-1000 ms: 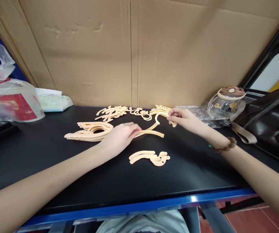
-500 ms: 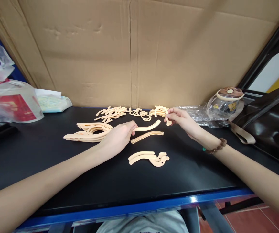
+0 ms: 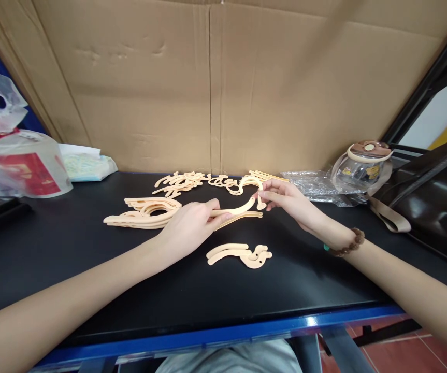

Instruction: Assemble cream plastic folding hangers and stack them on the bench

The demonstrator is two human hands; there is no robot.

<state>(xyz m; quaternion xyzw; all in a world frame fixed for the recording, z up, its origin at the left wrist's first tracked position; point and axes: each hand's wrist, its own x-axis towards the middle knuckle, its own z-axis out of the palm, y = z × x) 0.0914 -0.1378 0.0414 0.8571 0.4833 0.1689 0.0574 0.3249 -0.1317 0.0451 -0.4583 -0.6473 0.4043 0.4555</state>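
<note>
My left hand [image 3: 192, 223] pinches a curved beige hanger arm [image 3: 242, 208] that points right and slightly up. Between the fingertips of my right hand [image 3: 287, 199] is a beige hanger hook [image 3: 261, 204], with its curve upward and its rounded end down. The arm's far tip is at the hook's lower part; whether they are joined I cannot tell. A second loose arm [image 3: 248, 215] lies on the black table just beneath. Closer to me rests a small folded hanger piece [image 3: 227, 249] with two curved arms and a hooked end. Left of my left hand is a stack of folded hangers [image 3: 138, 221].
Loose beige parts [image 3: 182, 181], ring-like pieces [image 3: 223, 181] and long strips [image 3: 268, 176] lie along the back by the cardboard wall [image 3: 149, 93]. A clear jar [image 3: 363, 168], plastic wrap [image 3: 308, 186] and dark bag [image 3: 429, 191] stand right; a plastic-wrapped tub [image 3: 25, 166] and tissue pack [image 3: 87, 163] left.
My right hand has moved left and a little down with the hook. My left hand has tilted the arm and brought its tip to the hook, partly covering the loose arm.
</note>
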